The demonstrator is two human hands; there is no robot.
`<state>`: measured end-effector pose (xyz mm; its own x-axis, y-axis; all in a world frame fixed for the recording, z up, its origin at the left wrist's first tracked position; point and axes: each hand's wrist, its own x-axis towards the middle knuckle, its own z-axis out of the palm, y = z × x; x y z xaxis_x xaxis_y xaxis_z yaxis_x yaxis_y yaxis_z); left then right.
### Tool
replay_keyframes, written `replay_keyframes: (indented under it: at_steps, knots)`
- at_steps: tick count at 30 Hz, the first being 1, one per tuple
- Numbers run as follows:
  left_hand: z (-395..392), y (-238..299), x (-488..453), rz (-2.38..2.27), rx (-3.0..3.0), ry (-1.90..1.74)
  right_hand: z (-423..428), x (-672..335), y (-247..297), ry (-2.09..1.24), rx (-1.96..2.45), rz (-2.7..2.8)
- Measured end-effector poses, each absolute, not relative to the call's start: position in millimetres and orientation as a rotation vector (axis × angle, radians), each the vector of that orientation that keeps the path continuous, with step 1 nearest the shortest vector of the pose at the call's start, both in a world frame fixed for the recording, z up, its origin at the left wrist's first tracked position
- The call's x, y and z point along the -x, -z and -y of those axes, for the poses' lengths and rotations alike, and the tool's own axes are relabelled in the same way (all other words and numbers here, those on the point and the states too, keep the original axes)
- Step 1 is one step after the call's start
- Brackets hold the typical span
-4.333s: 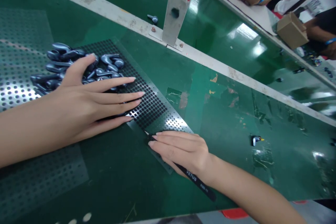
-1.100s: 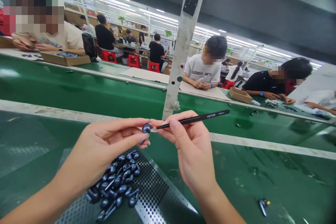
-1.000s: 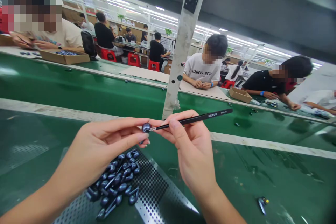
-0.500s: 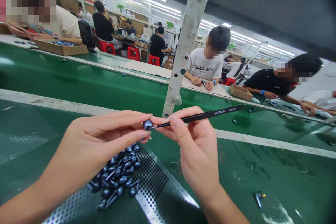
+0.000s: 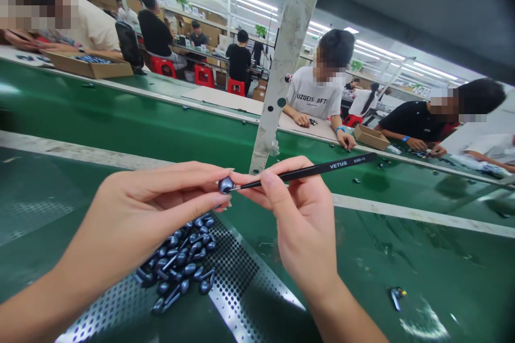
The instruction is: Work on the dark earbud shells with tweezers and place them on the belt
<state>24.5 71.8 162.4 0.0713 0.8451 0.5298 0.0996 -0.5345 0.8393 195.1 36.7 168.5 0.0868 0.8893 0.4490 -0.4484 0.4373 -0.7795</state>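
Between the thumb and fingers of my left hand (image 5: 148, 209) is a dark blue, glossy earbud (image 5: 226, 185), its rounded end facing right. My right hand (image 5: 301, 214) pinches black tweezers (image 5: 314, 170) marked VETUS, held almost level. Their fine tip meets the earbud's right side; whether it grips any small part there I cannot make out. Fingertips of my right hand come close to the earbud behind the tweezers. Below my left hand, a heap of similar blue earbuds (image 5: 181, 260) lies on a perforated metal plate (image 5: 237, 257), partly covered by my forearm.
A lone earbud piece (image 5: 396, 297) with a yellow spot lies on the green surface at right. A pale metal post (image 5: 277, 75) rises just beyond my hands. Across the green belt (image 5: 120, 118) sit several co-workers, with cardboard boxes (image 5: 370, 137) and loose earbud parts near them.
My hands stay nearly in place, the tweezer tip still at the earbud. The view has shifted slightly. The co-worker in the white shirt has reached one hand out toward the belt.
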Motion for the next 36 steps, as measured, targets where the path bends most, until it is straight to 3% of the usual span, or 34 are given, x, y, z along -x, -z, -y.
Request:
replay_keyframes:
  at_steps: [20, 30, 36]
  knots:
    - [-68, -161, -22, -1.011, -1.712, -1.511, -34, -196, -166, -0.921, 0.611, 1.17]
    - [-67, -161, -20, -0.954, -1.65, -1.514, -35, -196, -145, -0.237, 0.504, 1.519]
    - [-65, -164, -17, -0.995, -1.641, -1.537, -34, -198, -140, -0.069, 0.508, 1.663]
